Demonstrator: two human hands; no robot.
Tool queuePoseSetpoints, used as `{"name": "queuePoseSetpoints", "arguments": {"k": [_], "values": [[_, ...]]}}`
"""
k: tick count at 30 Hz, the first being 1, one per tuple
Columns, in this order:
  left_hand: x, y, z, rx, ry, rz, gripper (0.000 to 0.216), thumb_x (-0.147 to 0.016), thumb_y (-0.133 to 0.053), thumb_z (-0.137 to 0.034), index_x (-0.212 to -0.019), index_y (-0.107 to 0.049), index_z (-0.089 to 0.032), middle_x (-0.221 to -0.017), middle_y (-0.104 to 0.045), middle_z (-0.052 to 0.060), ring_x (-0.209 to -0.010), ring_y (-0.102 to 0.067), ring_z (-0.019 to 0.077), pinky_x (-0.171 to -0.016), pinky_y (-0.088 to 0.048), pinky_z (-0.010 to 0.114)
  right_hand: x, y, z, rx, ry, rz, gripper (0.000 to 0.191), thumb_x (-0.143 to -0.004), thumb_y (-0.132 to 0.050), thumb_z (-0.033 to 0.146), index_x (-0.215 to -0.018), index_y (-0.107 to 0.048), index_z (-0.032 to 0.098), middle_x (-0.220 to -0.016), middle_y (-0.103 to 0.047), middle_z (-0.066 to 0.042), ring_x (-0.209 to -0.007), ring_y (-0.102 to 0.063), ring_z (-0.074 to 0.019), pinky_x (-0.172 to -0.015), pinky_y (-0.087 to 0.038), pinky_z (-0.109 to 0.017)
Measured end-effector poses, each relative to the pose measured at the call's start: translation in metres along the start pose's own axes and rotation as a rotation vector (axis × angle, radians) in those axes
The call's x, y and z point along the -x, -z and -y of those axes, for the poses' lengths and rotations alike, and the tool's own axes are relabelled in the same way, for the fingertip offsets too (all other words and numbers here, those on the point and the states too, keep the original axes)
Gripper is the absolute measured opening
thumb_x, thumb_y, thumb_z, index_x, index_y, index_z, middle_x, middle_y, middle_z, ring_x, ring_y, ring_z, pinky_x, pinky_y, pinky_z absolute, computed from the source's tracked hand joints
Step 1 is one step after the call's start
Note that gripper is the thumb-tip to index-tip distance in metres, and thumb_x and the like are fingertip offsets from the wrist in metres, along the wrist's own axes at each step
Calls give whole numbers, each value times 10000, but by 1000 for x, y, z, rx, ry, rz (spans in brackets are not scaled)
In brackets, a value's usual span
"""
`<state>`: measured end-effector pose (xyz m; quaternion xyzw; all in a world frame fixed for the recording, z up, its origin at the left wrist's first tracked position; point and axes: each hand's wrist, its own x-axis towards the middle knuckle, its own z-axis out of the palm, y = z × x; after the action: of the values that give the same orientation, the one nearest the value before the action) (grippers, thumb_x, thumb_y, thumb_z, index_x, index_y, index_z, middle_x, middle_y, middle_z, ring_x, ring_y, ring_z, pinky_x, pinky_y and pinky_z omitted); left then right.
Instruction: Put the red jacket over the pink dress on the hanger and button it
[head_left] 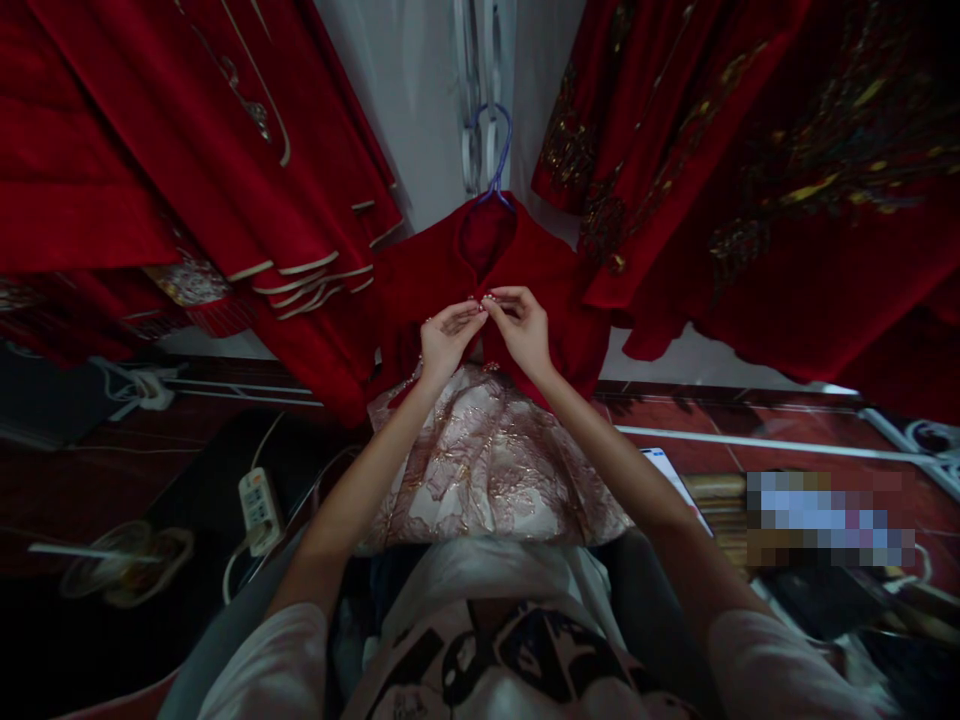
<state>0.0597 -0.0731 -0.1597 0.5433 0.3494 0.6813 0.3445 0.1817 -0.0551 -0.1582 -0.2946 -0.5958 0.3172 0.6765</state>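
A red cloth garment (517,265) with an open collar hangs straight ahead on a purple hanger (504,150); left hand (448,342) and right hand (529,335), equally near, pinch its lengthwise front opening, fingertips meeting.

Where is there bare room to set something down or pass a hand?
Pale wall lies bare between the left-side red garments and purple hanger. The dark surface between power strip and clear container looks free, though dim. Crowded: around the phone, and the red jacket under left hand and right hand.
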Motion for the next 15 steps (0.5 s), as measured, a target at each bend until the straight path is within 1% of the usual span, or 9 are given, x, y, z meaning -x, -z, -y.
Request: {"name": "queuePoseSetpoints", "arguments": {"k": [3,6,9,12,15], "values": [[-1,-1,-1,-25,-15,-20,272,-656,-789,-287,-888,-715,-165,-886,-740,63,-806,-692,153,-857,-549,340,4,0,2,-15,-8,-27,256,-806,-669,385,-978,-645,198,-985,-696,-40,-898,-665,-147,-826,-554,-301],[-2,-1,0,-55,-30,-44,246,-666,-777,-271,-875,-719,-156,-862,-742,63,-776,-692,148,-827,-560,324,8,3,3,-47,-22,3,263,-811,-665,369,-1011,-681,200,-1033,-714,-43,-939,-678,-161,-887,-555,-338],[-3,0,2,-63,-19,-47,232,-676,-763,-251,-883,-723,-155,-882,-745,66,-782,-697,148,-827,-564,322,10,8,4,-64,-47,38,306,-775,-701,364,-1040,-698,211,-1077,-715,-37,-959,-684,-176,-938,-547,-384],[-3,1,4,-77,-25,-35,225,-690,-753,-254,-891,-729,-156,-891,-749,68,-789,-704,155,-824,-570,327,8,10,5,-68,-63,31,331,-734,-738,360,-1025,-711,205,-1054,-724,-37,-936,-694,-185,-939,-551,-399],[-5,3,3,-130,-62,2,224,-714,-739,-277,-902,-736,-155,-901,-750,72,-800,-708,164,-815,-575,327,4,10,5,-65,-72,8,319,-706,-760,356,-974,-721,189,-999,-737,-42,-904,-701,-190,-910,-565,-391]]}}
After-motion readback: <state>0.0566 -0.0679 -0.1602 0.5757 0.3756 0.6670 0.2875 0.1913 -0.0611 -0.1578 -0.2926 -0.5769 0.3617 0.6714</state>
